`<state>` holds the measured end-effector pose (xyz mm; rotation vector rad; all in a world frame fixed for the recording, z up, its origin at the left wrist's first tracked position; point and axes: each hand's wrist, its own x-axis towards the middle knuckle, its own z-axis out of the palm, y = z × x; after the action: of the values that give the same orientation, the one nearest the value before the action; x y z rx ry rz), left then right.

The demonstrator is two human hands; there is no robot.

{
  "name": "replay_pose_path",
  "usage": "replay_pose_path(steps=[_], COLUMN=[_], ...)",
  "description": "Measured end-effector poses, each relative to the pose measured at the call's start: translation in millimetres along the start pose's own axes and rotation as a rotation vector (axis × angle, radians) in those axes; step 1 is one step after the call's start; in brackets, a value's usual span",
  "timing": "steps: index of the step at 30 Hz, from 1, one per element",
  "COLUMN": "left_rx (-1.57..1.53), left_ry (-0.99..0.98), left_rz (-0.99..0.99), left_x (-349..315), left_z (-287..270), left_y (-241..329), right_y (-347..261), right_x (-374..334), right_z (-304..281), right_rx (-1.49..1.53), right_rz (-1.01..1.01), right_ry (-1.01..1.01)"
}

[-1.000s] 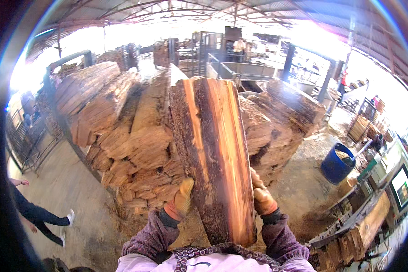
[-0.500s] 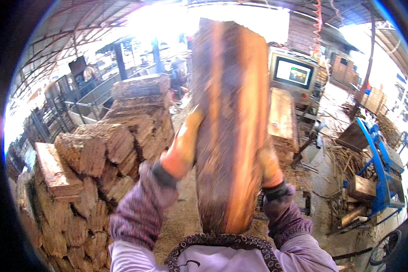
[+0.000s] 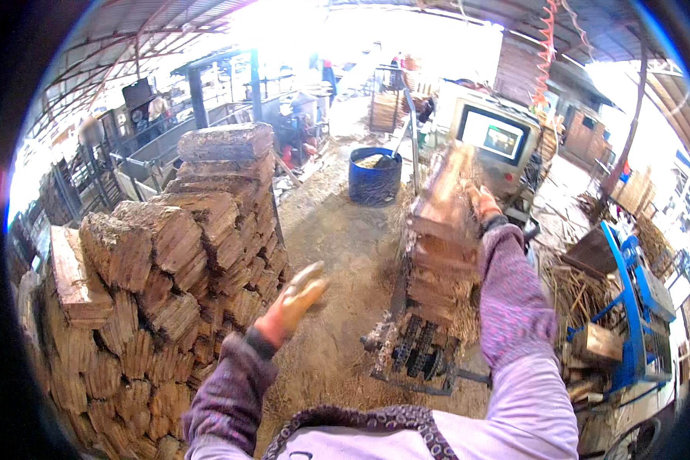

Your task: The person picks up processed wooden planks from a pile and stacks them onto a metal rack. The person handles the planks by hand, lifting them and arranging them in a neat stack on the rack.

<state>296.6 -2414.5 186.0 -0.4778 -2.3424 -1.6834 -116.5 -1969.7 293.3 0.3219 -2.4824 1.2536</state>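
Stacked split firewood (image 3: pixel 169 284) fills the left. The split log (image 3: pixel 445 195) lies on the conveyor (image 3: pixel 429 307), steadied by the gloved right hand (image 3: pixel 484 205) at its far end; whether those fingers clasp it cannot be told. Left hand (image 3: pixel 295 299) hangs open, empty; best kept clear of the chain.

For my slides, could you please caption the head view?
Gloved right hand on a split log atop a conveyor, left hand free beside stacked firewood.

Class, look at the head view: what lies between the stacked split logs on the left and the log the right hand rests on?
In the head view, the open left hand hangs over bare, straw-strewn dirt floor between the stacked logs and the log at the right hand.
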Motion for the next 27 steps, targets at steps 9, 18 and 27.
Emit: replay_pose_path(steps=[9, 18, 27], left_rx=[-0.61, -1.163, -0.01], left_ry=[0.52, 0.245, 0.898], left_rz=[-0.819, -0.017, -0.362], left_x=[-201.9, -347.8, -525.3], left_z=[-25.8, -74.1, -121.4], left_y=[-37.0, -137.4, -84.9], right_y=[-251.6, -494.5, -651.3], right_x=[-99.3, -380.9, -572.7], right_z=[80.2, 286.9, 491.3], right_rx=[-0.224, 0.311, 0.674], right_rz=[-0.516, -1.401, -1.313], right_ry=[0.004, -0.336, -0.475])
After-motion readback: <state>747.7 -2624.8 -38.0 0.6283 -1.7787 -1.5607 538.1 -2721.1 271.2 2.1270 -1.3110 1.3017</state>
